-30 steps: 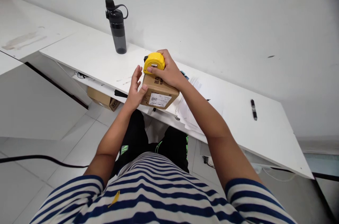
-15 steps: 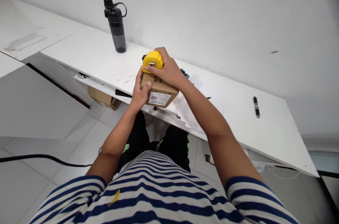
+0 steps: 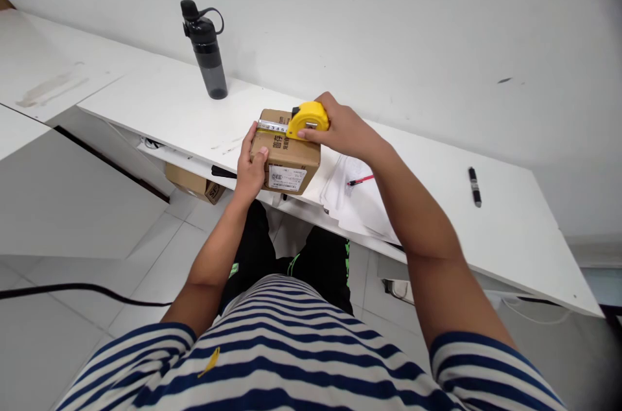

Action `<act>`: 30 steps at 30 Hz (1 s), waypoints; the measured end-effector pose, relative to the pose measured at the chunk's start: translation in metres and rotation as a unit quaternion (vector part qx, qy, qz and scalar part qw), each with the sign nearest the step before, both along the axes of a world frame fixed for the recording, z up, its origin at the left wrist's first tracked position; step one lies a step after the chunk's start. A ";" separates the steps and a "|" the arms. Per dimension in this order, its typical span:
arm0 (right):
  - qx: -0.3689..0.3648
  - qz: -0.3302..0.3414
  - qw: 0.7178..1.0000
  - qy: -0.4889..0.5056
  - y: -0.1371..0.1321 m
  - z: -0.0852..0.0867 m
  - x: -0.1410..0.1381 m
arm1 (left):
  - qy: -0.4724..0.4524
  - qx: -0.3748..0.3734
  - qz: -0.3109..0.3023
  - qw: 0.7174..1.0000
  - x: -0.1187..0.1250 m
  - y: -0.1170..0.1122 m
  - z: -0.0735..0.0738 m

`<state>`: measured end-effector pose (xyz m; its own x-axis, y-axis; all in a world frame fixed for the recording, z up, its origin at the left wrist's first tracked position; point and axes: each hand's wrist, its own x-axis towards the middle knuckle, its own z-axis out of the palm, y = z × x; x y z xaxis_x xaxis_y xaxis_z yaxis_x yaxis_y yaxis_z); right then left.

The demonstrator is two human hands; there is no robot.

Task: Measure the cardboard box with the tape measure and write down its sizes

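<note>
A small brown cardboard box [image 3: 291, 152] with dark print and a white label [image 3: 287, 178] is at the front edge of the white desk. My left hand [image 3: 251, 166] grips its left side, thumb on the near face and fingers at the upper left edge. In my right hand [image 3: 343, 126] is a yellow tape measure [image 3: 309, 119], held over the right part of the box top. Its metal blade [image 3: 273, 126] lies across the top, drawn out to the left edge by my left fingertips. Whether those fingertips pinch the blade's end is hard to see.
A dark water bottle [image 3: 207, 54] stands at the back left of the desk [image 3: 437, 203]. White papers [image 3: 347, 203] with a red pen [image 3: 360, 180] lie right of the box, and a black marker [image 3: 475, 187] farther right. Another cardboard box [image 3: 192, 184] sits below the desk.
My right hand has moved right with the tape measure, and a short length of blade now shows across the box top. My left hand stays on the box. The red pen has come into view.
</note>
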<state>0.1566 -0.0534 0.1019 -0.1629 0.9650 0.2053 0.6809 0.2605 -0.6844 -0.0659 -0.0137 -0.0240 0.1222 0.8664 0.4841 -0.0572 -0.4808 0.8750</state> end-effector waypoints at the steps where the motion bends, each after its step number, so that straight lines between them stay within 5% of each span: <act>1: -0.001 -0.008 1.000 -0.005 -0.005 0.000 0.006 | 0.000 -0.001 0.000 1.000 0.000 0.000 0.000; 14: -0.017 -0.079 0.997 -0.003 -0.041 -0.005 0.056 | 0.039 0.030 0.021 0.999 -0.002 0.010 -0.002; 30: 0.012 -0.081 0.997 -0.006 -0.038 -0.010 0.057 | 0.074 0.060 0.028 0.995 -0.011 0.011 0.007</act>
